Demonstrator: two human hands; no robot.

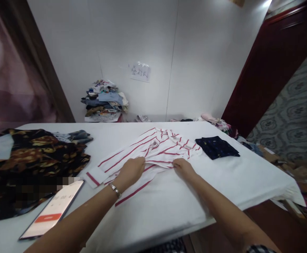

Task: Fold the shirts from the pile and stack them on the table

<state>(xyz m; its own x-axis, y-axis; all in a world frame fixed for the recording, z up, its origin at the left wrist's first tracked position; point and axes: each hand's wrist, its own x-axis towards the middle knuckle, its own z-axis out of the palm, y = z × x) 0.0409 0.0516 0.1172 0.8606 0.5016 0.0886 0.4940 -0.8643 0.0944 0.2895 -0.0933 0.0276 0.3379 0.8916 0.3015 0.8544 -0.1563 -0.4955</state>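
Note:
A white shirt with red stripes [132, 149] lies spread on the white-covered table [169, 207], its collar end pointing away from me. One cuffed sleeve reaches out to the left. My left hand [133, 170] is closed on the shirt's fabric near its middle, with a metal band around the wrist. To the right, my right hand [183, 168] pinches the near edge of the same shirt. Between the two hands a fold of cloth is drawn slightly up. The fingertips of both hands are partly hidden by the cloth.
A dark folded garment [216, 147] lies right of the shirt. Dark floral clothing [37, 151] is heaped at left, beside a phone [53, 211] showing a timer. Behind the table stand a clothes stack [104, 102] and a wall with a paper sign [140, 72].

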